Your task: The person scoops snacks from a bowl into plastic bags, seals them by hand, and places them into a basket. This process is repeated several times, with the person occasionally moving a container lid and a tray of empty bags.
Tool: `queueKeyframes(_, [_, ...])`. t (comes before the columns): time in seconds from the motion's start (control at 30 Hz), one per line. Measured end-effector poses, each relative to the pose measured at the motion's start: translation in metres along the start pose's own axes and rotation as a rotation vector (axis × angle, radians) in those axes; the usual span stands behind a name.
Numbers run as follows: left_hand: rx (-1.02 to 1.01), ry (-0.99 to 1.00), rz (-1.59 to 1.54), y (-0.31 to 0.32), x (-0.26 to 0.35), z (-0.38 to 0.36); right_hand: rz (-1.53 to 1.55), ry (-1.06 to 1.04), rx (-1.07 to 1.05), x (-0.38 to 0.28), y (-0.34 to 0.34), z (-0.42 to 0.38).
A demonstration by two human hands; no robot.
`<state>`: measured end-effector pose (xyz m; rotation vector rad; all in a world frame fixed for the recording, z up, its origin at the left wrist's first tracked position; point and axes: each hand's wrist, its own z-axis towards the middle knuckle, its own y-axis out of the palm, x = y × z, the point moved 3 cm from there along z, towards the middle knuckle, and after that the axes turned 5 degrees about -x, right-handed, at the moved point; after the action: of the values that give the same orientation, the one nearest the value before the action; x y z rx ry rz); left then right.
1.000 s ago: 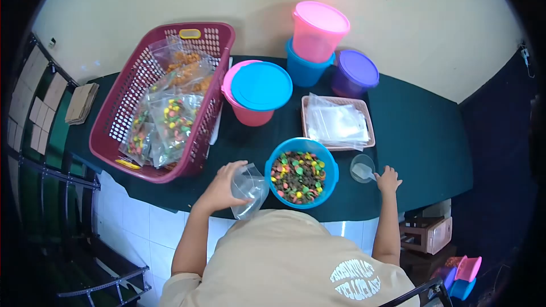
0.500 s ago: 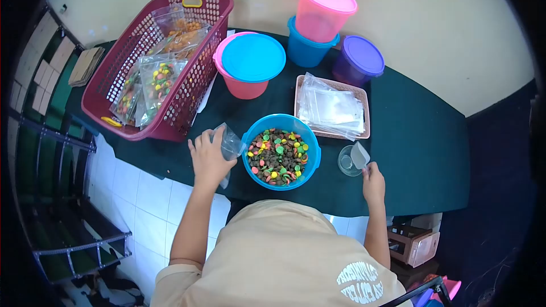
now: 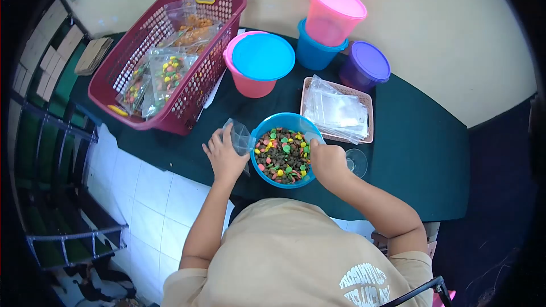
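Observation:
My left hand point(image 3: 225, 158) is closed on a clear plastic bag point(image 3: 242, 139), its mouth beside the left rim of a blue tub point(image 3: 268, 122). Inside the tub lies a mix of dark brown pieces and pink, green and yellow ones point(image 3: 282, 157). At the tub's right rim, my right hand point(image 3: 331, 164) grips a pale scoop point(image 3: 310, 131), whose end reaches in over the mix; my fingers partly hide it. Just right of this hand a small clear round dish point(image 3: 358, 163) stands on the dark green tablecloth point(image 3: 415, 153).
A maroon basket point(image 3: 165, 116) with several filled bags stands at the left. Behind the tub are a pink tub with a blue lid point(image 3: 263, 57), stacked pink point(image 3: 335, 17) and blue point(image 3: 318, 48) tubs, and a purple one point(image 3: 364, 68). A pink tray point(image 3: 371, 116) holds flat clear bags.
My right hand has brought the scoop leftward from the clear dish to the blue tub. My left hand still holds the bag by the tub's left rim. The whole view has shifted slightly.

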<state>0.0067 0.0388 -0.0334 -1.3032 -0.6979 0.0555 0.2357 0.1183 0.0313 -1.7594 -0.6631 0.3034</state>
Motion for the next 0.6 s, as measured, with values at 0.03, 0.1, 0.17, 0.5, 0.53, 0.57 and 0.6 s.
queueKeyframes(0.03, [-0.002, 0.026, -0.004, -0.001, 0.003, 0.003, 0.027, -0.005, -0.029, 0.002, 0.008, 0.009])
queueKeyframes(0.1, [0.004, 0.038, -0.097, -0.002, 0.009, -0.002, 0.112, 0.044, -0.108, 0.009, 0.032, 0.02])
queueKeyframes(0.17, [0.003, 0.08, -0.148, -0.002, 0.023, -0.005, 0.111, 0.042, -0.049, 0.021, 0.043, 0.023])
queueKeyframes(0.5, [-0.038, 0.263, -0.228, -0.003, 0.062, -0.011, 0.668, 0.069, -0.118, 0.042, 0.066, 0.019])
queueKeyframes(0.53, [-0.039, 0.267, -0.229, -0.002, 0.062, -0.013, 0.785, 0.023, -0.076, 0.04, 0.073, 0.02])
queueKeyframes(0.57, [-0.04, 0.271, -0.229, -0.002, 0.061, -0.014, 0.901, -0.024, -0.033, 0.038, 0.079, 0.021])
queueKeyframes(0.6, [-0.043, 0.272, -0.224, -0.003, 0.061, -0.016, 0.907, -0.024, -0.034, 0.036, 0.076, 0.019])
